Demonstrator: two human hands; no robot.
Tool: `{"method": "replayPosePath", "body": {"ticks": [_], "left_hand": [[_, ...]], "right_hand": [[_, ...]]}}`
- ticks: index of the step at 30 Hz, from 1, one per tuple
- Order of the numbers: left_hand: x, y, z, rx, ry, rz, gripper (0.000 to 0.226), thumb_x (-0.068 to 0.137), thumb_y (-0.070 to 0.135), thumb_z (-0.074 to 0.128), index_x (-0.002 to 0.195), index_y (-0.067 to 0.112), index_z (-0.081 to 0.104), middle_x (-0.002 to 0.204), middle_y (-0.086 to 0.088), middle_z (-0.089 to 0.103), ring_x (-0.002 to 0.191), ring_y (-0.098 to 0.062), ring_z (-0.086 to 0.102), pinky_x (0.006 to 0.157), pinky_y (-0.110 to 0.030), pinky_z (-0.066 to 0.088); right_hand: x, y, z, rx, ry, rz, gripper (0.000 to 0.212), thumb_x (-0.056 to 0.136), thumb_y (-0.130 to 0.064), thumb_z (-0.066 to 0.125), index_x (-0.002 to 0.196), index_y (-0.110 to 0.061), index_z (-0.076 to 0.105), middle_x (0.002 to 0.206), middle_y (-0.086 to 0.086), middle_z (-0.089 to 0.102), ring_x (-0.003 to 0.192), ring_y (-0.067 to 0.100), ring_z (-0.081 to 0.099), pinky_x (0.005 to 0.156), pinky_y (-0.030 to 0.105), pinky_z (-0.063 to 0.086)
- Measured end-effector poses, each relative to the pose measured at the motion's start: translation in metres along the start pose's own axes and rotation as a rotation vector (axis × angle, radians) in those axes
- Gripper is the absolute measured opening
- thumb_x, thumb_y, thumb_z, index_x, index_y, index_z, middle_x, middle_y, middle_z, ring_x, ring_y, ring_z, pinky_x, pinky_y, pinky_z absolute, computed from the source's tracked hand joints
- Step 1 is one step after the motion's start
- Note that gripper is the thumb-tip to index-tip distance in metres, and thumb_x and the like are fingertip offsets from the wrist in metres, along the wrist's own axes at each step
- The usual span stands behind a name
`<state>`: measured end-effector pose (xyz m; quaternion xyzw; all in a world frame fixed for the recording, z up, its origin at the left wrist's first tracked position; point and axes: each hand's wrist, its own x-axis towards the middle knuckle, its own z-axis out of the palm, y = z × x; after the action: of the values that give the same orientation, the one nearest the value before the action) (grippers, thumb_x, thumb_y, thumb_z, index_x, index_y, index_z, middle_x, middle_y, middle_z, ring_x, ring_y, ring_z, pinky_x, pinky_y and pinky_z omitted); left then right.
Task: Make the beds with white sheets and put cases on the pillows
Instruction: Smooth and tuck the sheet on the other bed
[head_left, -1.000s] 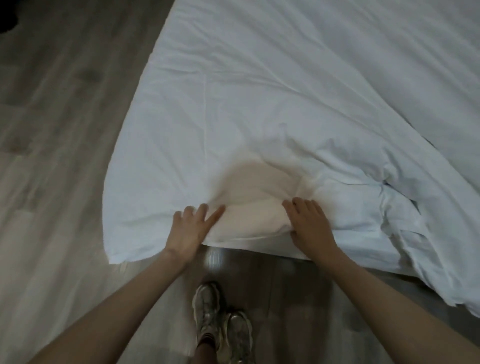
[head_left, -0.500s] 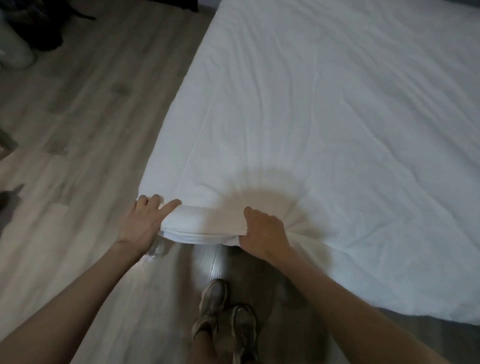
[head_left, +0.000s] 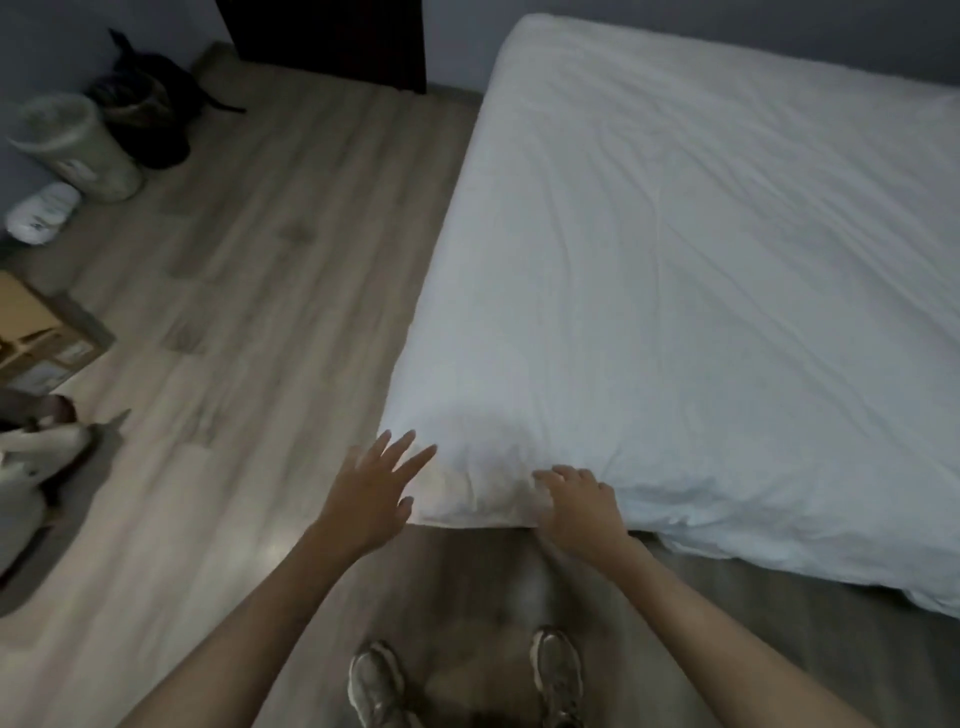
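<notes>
Left hand (head_left: 369, 499) and right hand (head_left: 582, 506) at near corner of white sheet (head_left: 675, 286).
Sheet lies spread out, lightly wrinkled. Right fingers rest loosely bent on its edge, pinching nothing visible, likely pressing it flat. Left fingers are splayed, released, just beside the corner. Cardboard box (head_left: 36, 338) label is blurred, unreadable.

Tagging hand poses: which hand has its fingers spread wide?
The left hand, fingers straight and fanned at the near corner of the white sheet. The right hand has its fingers bent, resting on the sheet's edge.
</notes>
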<state>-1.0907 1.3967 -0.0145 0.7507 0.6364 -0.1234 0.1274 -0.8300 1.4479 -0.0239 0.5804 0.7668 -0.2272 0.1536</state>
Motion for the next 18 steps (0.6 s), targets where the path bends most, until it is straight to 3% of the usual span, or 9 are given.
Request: {"method": "replayPosePath", "body": {"ticks": [3,6,8,13,18], "left_hand": [[-0.007,-0.031,-0.039,-0.035,0.111,0.038,0.08,0.061,0.033,0.087,0.134,0.024,0.054,0.136,-0.009,0.056,0.118,-0.036,0.058,0.086,-0.054,0.05],[-0.019,-0.062,-0.08,-0.113,0.175,0.042,0.068,0.09,0.029,0.059,0.15,0.03,0.027,0.158,-0.002,0.024,0.145,-0.029,0.024,0.113,-0.051,0.021],[-0.028,-0.083,-0.11,-0.162,0.226,0.031,0.066,0.095,0.027,0.049,0.153,0.031,0.018,0.16,0.001,0.016,0.148,-0.025,0.012,0.117,-0.046,0.01],[-0.033,-0.134,-0.179,-0.17,0.301,0.013,0.065,0.098,0.033,0.044,0.153,0.035,0.01,0.161,0.008,0.007,0.149,-0.017,0.003,0.118,-0.042,0.003],[-0.013,-0.181,-0.229,-0.125,0.399,0.069,0.064,0.099,0.034,0.044,0.153,0.036,0.009,0.161,0.009,0.009,0.149,-0.017,0.004,0.119,-0.042,0.006]], "right_hand": [[0.0,-0.041,-0.033,0.04,0.104,-0.012,0.05,0.095,-0.032,0.044,0.144,-0.031,0.036,0.15,-0.005,0.037,0.135,0.021,0.035,0.108,0.037,0.028],[-0.005,-0.085,-0.063,0.034,0.162,-0.057,0.052,0.095,-0.031,0.044,0.146,-0.03,0.033,0.15,-0.006,0.036,0.136,0.019,0.032,0.11,0.036,0.024],[-0.007,-0.113,-0.082,0.007,0.218,-0.093,0.053,0.095,-0.032,0.045,0.146,-0.03,0.032,0.15,-0.006,0.036,0.137,0.018,0.03,0.112,0.037,0.022],[-0.005,-0.174,-0.133,-0.015,0.33,-0.171,0.053,0.096,-0.032,0.046,0.146,-0.029,0.032,0.15,-0.004,0.036,0.138,0.019,0.029,0.115,0.041,0.016],[0.02,-0.215,-0.183,-0.01,0.438,-0.185,0.052,0.096,-0.031,0.046,0.146,-0.029,0.033,0.149,-0.004,0.037,0.137,0.019,0.029,0.115,0.041,0.017]]}}
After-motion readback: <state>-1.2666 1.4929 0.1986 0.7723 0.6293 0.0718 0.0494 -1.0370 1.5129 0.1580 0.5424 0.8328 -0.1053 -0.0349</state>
